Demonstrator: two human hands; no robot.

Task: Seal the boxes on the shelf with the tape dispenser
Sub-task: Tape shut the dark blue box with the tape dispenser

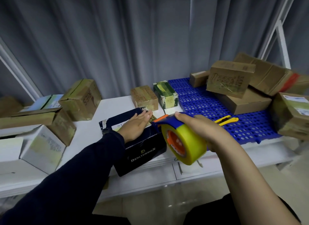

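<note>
Tape dispenser [180,137], gripped in the curled fingers of the right hand [205,131], sits at the right end of the dark box [142,151] on the shelf [192,171]. Its orange mouth points left, just right of the left hand [135,126]. That hand's fingers [145,116] lie straight and flat on the lid, so the tape would probably be pulled leftward across it.
</note>
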